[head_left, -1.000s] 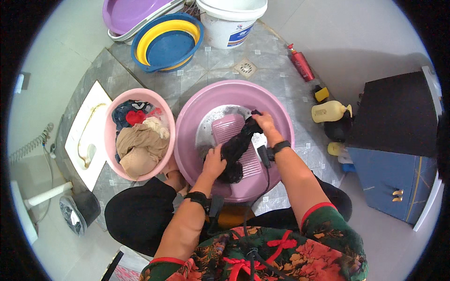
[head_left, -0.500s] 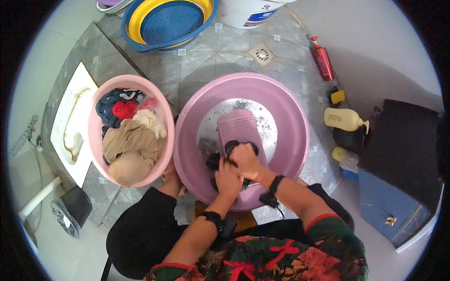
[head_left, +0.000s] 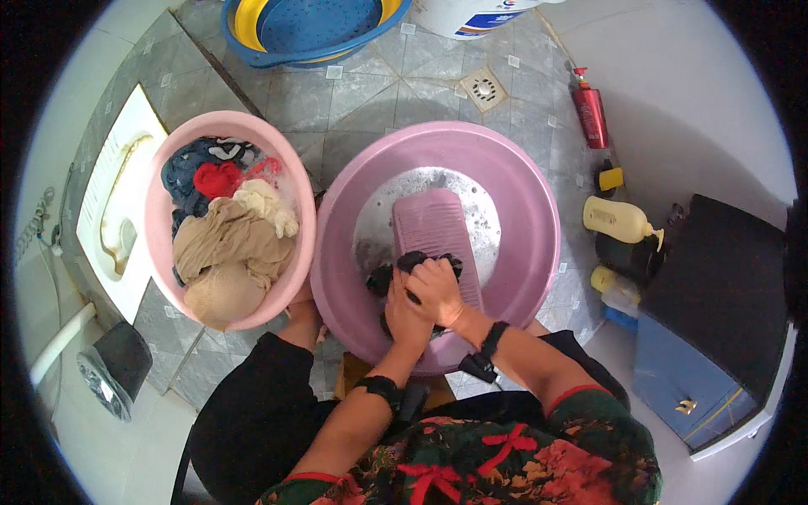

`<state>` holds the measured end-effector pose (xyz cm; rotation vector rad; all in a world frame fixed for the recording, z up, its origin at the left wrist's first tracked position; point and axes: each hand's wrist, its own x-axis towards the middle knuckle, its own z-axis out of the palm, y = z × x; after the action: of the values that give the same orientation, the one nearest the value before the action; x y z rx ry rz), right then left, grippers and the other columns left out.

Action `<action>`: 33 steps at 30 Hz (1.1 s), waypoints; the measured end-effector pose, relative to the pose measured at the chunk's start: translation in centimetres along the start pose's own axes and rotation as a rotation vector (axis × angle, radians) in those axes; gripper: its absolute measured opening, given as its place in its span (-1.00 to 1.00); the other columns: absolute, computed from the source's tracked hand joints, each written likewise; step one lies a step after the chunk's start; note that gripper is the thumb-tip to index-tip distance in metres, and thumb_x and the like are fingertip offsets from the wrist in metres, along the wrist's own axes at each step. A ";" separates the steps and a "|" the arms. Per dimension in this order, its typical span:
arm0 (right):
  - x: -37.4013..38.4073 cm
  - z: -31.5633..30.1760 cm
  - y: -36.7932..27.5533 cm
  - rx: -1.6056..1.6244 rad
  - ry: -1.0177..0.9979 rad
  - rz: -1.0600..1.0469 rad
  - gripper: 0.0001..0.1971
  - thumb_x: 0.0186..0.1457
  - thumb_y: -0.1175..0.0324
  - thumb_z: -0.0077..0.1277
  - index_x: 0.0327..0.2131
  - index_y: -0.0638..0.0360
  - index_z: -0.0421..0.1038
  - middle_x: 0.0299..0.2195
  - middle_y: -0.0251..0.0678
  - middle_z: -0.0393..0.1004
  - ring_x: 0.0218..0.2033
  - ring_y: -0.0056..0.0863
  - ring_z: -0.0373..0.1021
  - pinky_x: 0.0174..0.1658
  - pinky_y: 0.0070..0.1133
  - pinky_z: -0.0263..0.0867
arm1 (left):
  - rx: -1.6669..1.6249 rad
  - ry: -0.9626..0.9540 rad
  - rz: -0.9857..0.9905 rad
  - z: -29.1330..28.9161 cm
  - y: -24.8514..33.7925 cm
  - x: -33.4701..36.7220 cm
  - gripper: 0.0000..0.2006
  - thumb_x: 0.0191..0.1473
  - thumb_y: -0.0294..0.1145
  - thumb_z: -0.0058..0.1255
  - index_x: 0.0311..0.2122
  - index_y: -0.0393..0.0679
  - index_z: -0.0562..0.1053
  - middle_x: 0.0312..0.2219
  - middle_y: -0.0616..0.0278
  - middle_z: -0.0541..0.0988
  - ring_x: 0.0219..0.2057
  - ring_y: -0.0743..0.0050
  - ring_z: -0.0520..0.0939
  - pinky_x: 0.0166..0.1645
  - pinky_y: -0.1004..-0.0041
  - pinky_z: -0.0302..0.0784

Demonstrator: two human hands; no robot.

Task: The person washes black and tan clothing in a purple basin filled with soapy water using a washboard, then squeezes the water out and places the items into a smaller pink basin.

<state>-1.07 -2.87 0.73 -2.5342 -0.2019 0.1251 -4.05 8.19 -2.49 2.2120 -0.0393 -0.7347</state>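
A ribbed pink washboard leans inside a large pink basin that holds some sudsy water. On the board's lower part lies a bunched black cloth garment, partly under my hands. My right hand is closed over it, fingers wrapped round the fabric. Just beside and touching it, my left hand grips the same garment lower down. Much of the cloth is hidden by both hands, so its exact kind does not show.
At left stands a pink tub of wet clothes, beside a white squat toilet. A blue and yellow basin and white bucket are at the back. Bottles, including a cream pump bottle, and a blue cabinet line the right.
The view has shifted a little. My right hand has turned and moved slightly down over the black garment, and my left hand stays close against it.
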 end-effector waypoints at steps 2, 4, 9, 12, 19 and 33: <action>4.8 0.0 4.9 -0.237 -0.270 0.156 -0.82 -0.17 0.28 0.09 -0.50 0.17 0.43 -0.44 -0.11 0.45 -0.35 -0.07 0.39 -0.30 -0.18 0.25 | 0.132 -0.026 0.053 0.1 0.7 0.4 -0.10 -0.15 -0.16 0.31 0.25 -0.33 0.12 0.24 -0.13 0.19 0.15 -0.10 0.35 0.15 0.17 0.34; 6.7 2.1 11.1 -0.233 0.134 0.331 -0.82 -0.08 0.30 0.05 -0.43 0.21 0.46 -0.41 -0.11 0.47 -0.33 -0.06 0.40 -0.28 -0.22 0.30 | 0.298 -0.075 0.177 -0.4 2.3 -0.1 -0.13 -0.13 -0.18 0.29 0.24 -0.32 0.14 0.22 -0.11 0.22 0.09 -0.08 0.39 0.10 0.16 0.39; 7.9 2.3 9.9 -0.404 0.377 0.447 -0.78 -0.03 0.20 0.14 -0.38 0.11 0.44 -0.42 -0.24 0.40 -0.25 -0.19 0.37 -0.17 -0.28 0.23 | 0.321 -0.087 0.211 -0.6 2.2 -0.2 -0.18 -0.12 -0.25 0.27 0.24 -0.21 0.17 0.20 -0.06 0.25 0.10 -0.09 0.38 0.10 0.15 0.39; 4.2 1.0 5.4 -0.158 -0.056 0.310 -0.77 -0.06 0.20 0.16 -0.36 0.09 0.44 -0.40 -0.24 0.40 -0.23 -0.20 0.36 -0.19 -0.28 0.22 | 0.363 -0.055 0.251 -1.1 1.8 -0.5 -0.23 -0.12 -0.26 0.27 0.23 -0.17 0.22 0.21 0.02 0.25 0.12 -0.08 0.36 0.06 0.09 0.40; 5.7 2.4 12.9 -0.225 0.088 0.248 -0.78 0.01 0.20 0.10 -0.34 0.12 0.44 -0.36 -0.16 0.42 -0.24 -0.12 0.36 -0.24 -0.21 0.28 | 0.539 -0.081 0.388 -0.1 2.3 -0.1 -0.40 -0.03 -0.18 0.17 0.16 -0.07 0.35 0.24 0.19 0.23 0.21 -0.02 0.26 0.04 0.10 0.37; 4.8 -0.5 9.3 -0.246 -0.358 0.163 -0.84 -0.10 0.26 0.10 -0.44 0.10 0.47 -0.37 -0.23 0.39 -0.22 -0.21 0.37 -0.17 -0.29 0.31 | 0.570 -0.085 0.483 -0.2 2.4 0.0 -0.51 0.05 -0.21 0.07 0.12 -0.05 0.40 0.22 0.30 0.27 0.22 0.00 0.24 0.12 0.10 0.28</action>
<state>4.84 -9.93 -4.34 -2.7537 -0.1573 0.6566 -3.48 6.70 -0.68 2.5423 -0.8898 -0.5847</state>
